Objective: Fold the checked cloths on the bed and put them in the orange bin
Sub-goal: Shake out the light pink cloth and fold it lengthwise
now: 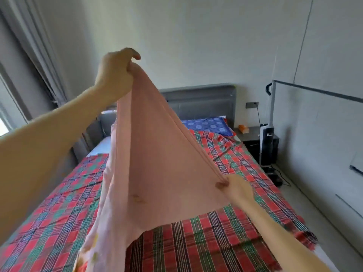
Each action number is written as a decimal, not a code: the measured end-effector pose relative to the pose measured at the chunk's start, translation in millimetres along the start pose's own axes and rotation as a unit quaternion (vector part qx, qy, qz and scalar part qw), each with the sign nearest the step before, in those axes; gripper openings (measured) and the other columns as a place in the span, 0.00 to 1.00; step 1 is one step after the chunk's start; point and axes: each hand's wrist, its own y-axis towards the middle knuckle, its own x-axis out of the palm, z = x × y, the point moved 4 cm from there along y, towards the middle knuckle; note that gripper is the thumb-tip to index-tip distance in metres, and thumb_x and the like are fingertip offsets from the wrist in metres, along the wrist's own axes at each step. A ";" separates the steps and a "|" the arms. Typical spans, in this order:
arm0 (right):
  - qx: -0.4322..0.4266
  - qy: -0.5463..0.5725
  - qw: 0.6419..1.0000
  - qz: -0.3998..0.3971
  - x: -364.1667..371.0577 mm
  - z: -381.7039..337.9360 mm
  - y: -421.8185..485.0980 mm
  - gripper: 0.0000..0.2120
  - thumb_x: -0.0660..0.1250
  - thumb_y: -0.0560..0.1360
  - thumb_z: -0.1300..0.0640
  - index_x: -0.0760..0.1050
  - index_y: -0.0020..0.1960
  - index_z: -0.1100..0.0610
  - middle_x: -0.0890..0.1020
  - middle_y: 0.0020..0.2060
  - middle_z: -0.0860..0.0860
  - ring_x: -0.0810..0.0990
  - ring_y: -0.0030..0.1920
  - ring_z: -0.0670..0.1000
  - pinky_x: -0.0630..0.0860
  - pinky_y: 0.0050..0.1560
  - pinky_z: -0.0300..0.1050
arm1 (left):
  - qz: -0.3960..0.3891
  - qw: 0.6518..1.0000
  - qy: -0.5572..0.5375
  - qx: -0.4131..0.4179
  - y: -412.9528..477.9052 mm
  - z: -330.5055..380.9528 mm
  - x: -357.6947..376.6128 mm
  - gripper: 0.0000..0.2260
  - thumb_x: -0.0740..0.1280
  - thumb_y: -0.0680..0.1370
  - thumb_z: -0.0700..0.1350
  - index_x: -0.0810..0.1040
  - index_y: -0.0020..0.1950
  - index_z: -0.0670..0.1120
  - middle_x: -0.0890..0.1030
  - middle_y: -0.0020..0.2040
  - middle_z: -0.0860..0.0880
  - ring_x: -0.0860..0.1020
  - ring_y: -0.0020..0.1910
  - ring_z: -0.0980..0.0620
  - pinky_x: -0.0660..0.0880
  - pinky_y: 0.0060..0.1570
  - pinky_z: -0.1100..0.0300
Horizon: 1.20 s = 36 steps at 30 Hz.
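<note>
Hands: my left hand high, my right hand low; both sets of fingers pinched on a pink cloth stretched between them
Checked cloths: spread unfolded across the bed
Orange bin: out of sight; folding and binning apparently all left

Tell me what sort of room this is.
A bedroom, most likely in a home. A bed with a grey padded headboard fills the middle, a blue patterned pillow lies at its head, and a dark bedside table stands beside it.

A blue pillow lies before the grey headboard, nightstand beside.
</note>
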 end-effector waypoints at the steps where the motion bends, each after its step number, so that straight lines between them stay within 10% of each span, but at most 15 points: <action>1: -0.016 -0.009 1.000 0.023 -21.8 -7.2 14.7 0.13 0.63 0.76 0.47 0.68 0.33 0.46 0.75 0.31 0.44 0.75 0.32 0.45 0.70 0.35 0.40 | 0.004 0.999 0.029 0.016 16.4 -5.7 -9.2 0.15 0.57 0.77 0.37 0.78 0.59 0.44 0.80 0.53 0.42 0.76 0.52 0.42 0.68 0.48 0.61; 11: -0.211 0.143 0.940 0.226 -291.5 -136.1 114.1 0.15 0.71 0.72 0.55 0.76 0.32 0.64 0.73 0.23 0.50 0.71 0.26 0.49 0.66 0.31 0.41 | 0.027 0.976 0.215 -0.009 93.5 -116.4 -118.2 0.09 0.64 0.75 0.38 0.80 0.40 0.34 0.80 0.39 0.33 0.78 0.42 0.34 0.73 0.42 0.49; 14: -0.277 0.249 0.916 0.148 -340.6 -181.2 114.9 0.08 0.73 0.71 0.57 0.80 0.35 0.60 0.75 0.24 0.49 0.71 0.26 0.44 0.68 0.31 0.37 | 0.071 0.981 0.144 -0.113 88.1 -157.7 -130.4 0.18 0.60 0.73 0.51 0.71 0.27 0.41 0.73 0.27 0.41 0.72 0.32 0.40 0.71 0.36 0.52; 17: -0.270 0.096 0.956 0.066 -347.0 -203.9 126.6 0.12 0.73 0.71 0.57 0.77 0.30 0.56 0.75 0.23 0.47 0.71 0.25 0.43 0.67 0.33 0.38 | 0.029 0.980 0.058 -0.188 78.4 -192.0 -117.3 0.20 0.65 0.74 0.51 0.72 0.29 0.37 0.71 0.27 0.43 0.69 0.30 0.45 0.69 0.34 0.55; 24: -0.349 0.284 0.879 0.157 -411.2 -236.9 149.0 0.12 0.72 0.69 0.55 0.80 0.43 0.65 0.81 0.36 0.55 0.78 0.36 0.48 0.74 0.38 0.35 | 0.093 0.921 -0.299 -0.234 112.5 -207.8 -104.3 0.03 0.69 0.75 0.38 0.78 0.43 0.40 0.74 0.33 0.44 0.72 0.29 0.52 0.74 0.25 0.68; 28: -0.261 0.019 0.957 0.123 -387.0 -238.4 205.0 0.07 0.70 0.74 0.60 0.79 0.37 0.61 0.78 0.29 0.51 0.75 0.31 0.49 0.68 0.31 0.38 | -0.058 0.972 -0.097 -0.206 136.9 -216.9 -87.4 0.09 0.72 0.73 0.40 0.78 0.37 0.36 0.76 0.30 0.43 0.73 0.27 0.49 0.72 0.29 0.62; 32: -0.133 -0.315 0.920 0.194 -294.6 -236.7 289.1 0.09 0.63 0.76 0.58 0.80 0.50 0.60 0.83 0.48 0.58 0.81 0.50 0.56 0.70 0.41 0.40 | -0.116 0.965 0.095 -0.214 139.1 -233.1 -11.4 0.07 0.69 0.72 0.40 0.81 0.42 0.35 0.81 0.35 0.43 0.79 0.31 0.49 0.75 0.29 0.61; 36: -0.067 -0.280 0.937 0.198 -212.3 -234.4 319.5 0.15 0.56 0.75 0.67 0.77 0.56 0.63 0.80 0.56 0.60 0.79 0.57 0.59 0.74 0.52 0.45 | -0.106 0.933 0.046 -0.341 120.8 -256.7 55.7 0.08 0.71 0.70 0.34 0.76 0.46 0.35 0.78 0.43 0.40 0.80 0.47 0.41 0.71 0.33 0.61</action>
